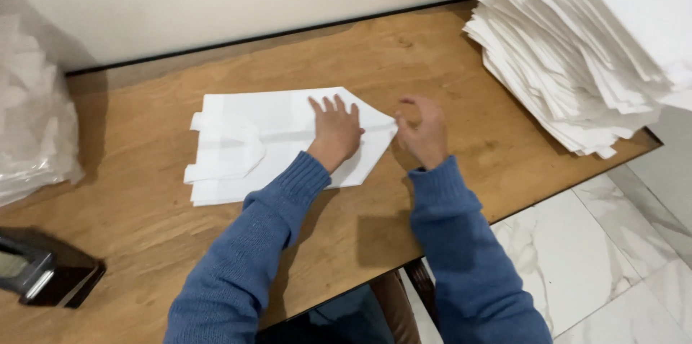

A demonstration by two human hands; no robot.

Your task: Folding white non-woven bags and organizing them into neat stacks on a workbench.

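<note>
Blue ribbed-knit sleeves [252,257] sit nearest the camera, both forearms reaching up-frame over a plywood table [144,200] with visible grain and a few scuffs.

Left hand [335,130]: palm down, fingers spread and extended toward 12 o'clock, pressing flat on a white bag [274,139] of thin, matte, fabric-like sheet. Nothing is enclosed in this hand — it bears on the sheet only. The wrist is straight, in line with the forearm.

Right hand [422,131]: fingers curled, thumb and fingertips drawn close together at the pointed right corner of the bag, at 3 o'clock of the left hand. Whether they actually pinch the corner cannot be told; the gap is narrow. The wrist is bent slightly inward.

White bag: lies flat at the middle of the table, roughly rectangular, its right end folded to a point, looped handles folded over its left end at 9 o'clock.

Surroundings, outward: a tall, uneven stack of white sheets [591,41] of like material at 2 o'clock, well apart from the hands. A crumpled clear plastic bundle [32,121] at 9 o'clock. A dark device with a small screen [43,268] at 8 o'clock — on the table's near edge. Pale marbled floor tiles [605,257] at 4 o'clock.
</note>
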